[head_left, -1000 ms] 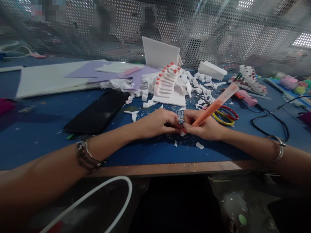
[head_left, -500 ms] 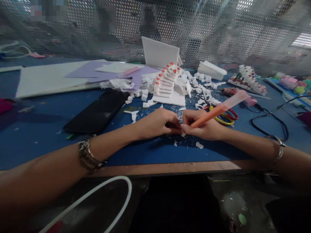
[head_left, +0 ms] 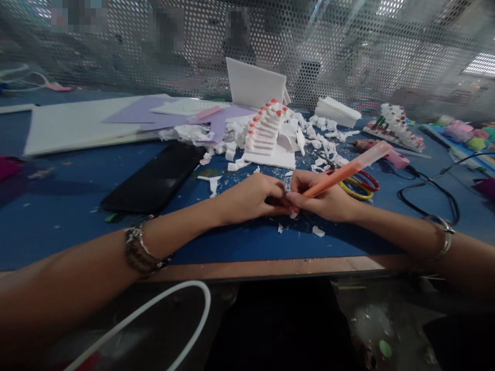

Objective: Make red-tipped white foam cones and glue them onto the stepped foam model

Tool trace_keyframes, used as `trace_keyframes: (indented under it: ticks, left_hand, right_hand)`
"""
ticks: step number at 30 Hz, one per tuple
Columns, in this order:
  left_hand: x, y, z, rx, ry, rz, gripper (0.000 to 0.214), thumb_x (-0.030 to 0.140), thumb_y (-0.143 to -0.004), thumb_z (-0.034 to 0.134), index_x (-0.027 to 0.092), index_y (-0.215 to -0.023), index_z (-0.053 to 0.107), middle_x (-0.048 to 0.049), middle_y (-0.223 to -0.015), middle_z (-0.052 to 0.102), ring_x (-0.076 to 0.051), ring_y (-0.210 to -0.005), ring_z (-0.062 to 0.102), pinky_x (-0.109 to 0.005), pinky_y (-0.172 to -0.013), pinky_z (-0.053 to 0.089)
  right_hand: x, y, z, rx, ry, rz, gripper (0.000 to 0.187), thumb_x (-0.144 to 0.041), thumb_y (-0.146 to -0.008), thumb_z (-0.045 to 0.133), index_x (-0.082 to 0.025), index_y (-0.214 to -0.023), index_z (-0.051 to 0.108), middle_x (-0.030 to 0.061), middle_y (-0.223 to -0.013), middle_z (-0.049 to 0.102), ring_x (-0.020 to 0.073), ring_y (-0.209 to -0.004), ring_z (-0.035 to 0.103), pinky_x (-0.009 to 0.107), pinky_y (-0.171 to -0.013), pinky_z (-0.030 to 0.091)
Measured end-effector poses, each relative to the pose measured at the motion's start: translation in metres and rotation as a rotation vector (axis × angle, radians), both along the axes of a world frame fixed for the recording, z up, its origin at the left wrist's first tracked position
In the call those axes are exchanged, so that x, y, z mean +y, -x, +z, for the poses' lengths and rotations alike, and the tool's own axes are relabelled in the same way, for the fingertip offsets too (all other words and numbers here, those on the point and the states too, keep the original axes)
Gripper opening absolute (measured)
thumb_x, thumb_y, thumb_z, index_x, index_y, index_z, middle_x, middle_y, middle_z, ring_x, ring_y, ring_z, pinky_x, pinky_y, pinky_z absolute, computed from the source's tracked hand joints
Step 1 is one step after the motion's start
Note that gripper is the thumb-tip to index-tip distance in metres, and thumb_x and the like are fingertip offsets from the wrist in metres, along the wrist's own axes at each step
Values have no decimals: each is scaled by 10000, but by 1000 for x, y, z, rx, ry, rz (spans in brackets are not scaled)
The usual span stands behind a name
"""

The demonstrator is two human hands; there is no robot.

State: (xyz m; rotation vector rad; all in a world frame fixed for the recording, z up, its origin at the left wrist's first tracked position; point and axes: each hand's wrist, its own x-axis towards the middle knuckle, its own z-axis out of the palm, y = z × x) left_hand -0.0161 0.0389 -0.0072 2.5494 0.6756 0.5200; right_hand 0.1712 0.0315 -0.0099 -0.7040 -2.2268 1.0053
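Dim overall, cool cast. Brightest spots sit behind the perforated grey metal screen [head_left: 278,49], mainly upper right; hazy glare streaks across it. Faint sheen on the flat black rectangular phone [head_left: 154,180]. Soft shadows on the flat blue counter [head_left: 232,242] under the left hand [head_left: 255,198] and right hand [head_left: 328,198]. Below the counter edge, near black. Wide-angle stretch at sides. Background blurry, pixelated patches up top. Small red-and-white piece [head_left: 294,212] too soft for detail.

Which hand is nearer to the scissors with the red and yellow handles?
Right. The right hand is close beside the scissors; the left hand is farther off, beyond the right one.
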Motion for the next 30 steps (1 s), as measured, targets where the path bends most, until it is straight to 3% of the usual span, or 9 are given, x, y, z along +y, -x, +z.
trace_keyframes:
  ticks: [5, 14, 30]
  left_hand:
    - [-1, -1, 1, -13, -16, 5, 113, 238, -758, 629, 147, -753, 696, -18, -754, 658, -99, -672, 603, -161, -625, 424]
    - [-1, 0, 1, 26, 6, -1, 151, 279, -780, 604, 151, -762, 684, -18, -766, 654, -103, -679, 596, -173, -626, 413]
    - [-1, 0, 2, 46, -36, 0, 162, 272, -781, 598, 132, -728, 660, -27, -723, 638, -108, -652, 588, -182, -612, 415]
  right_hand:
    - [0, 0, 1, -20, -13, 44, 178, -199, -821, 497, -155, -673, 409, -46, -596, 455, 41, -556, 429, 177, -521, 342]
    - [0, 0, 4, -43, -116, -7, 178, -157, -810, 460, -162, -647, 387, -55, -579, 384, 44, -537, 338, 193, -508, 294]
    - [0, -3, 5, -87, -79, -21, 199, -85, -770, 487, -163, -620, 381, -61, -573, 366, 40, -543, 336, 196, -509, 287]
